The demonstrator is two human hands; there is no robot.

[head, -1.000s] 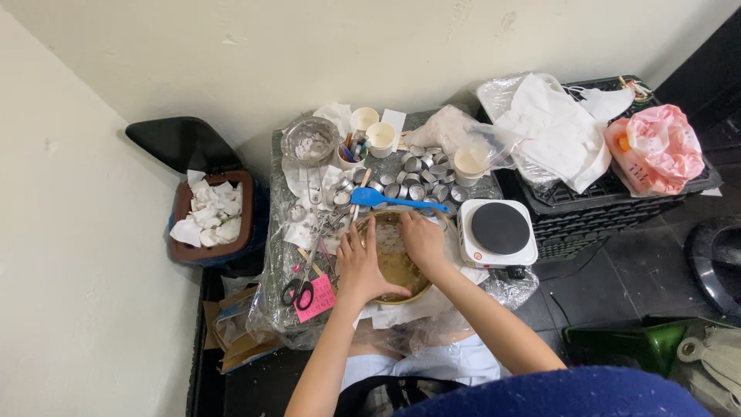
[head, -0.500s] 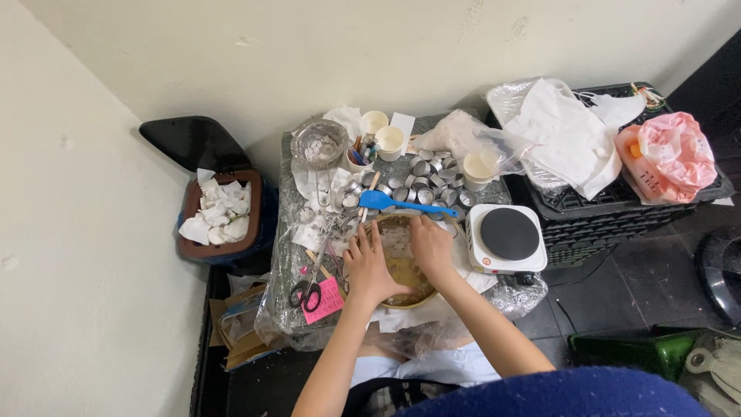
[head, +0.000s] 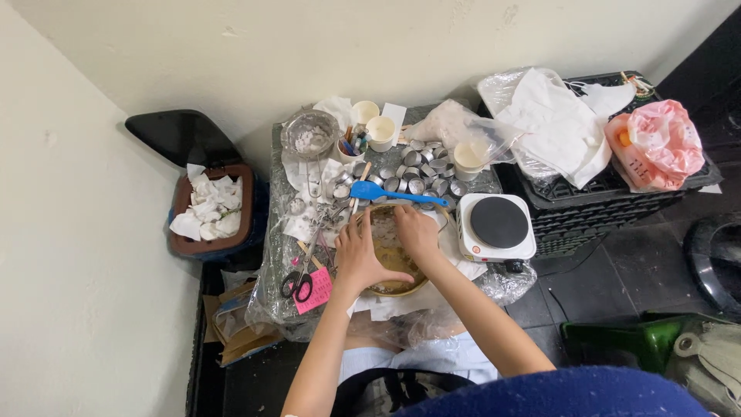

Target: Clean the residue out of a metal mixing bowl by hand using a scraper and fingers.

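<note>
- Two bare hands were at a round yellowish bowl [head: 394, 266] in the middle of a small plastic-covered table [head: 282, 297].
- Left hand [head: 361, 259] lay on the bowl's left rim, fingers together and curved over the edge, thumb reaching toward the near side.
- Right hand [head: 415, 232] rested over the far part of the bowl, fingers bent down into it; whether they pinched anything could not be told.
- Bowl held a pale lumpy mass, partly hidden by both hands.
- Blue spatula [head: 390, 194] lay just beyond the bowl, touching neither hand.
- Small metal cups [head: 421, 171] were clustered farther back, near several paper cups [head: 380, 130].
- White hot plate [head: 498, 225] with a black disc stood just right of the bowl.
- Scissors [head: 297, 279] lay beside a pink card [head: 315, 290] at the near left of the table.
- Brown bin [head: 210, 216] of crumpled tissue stood on the floor to the left.
</note>
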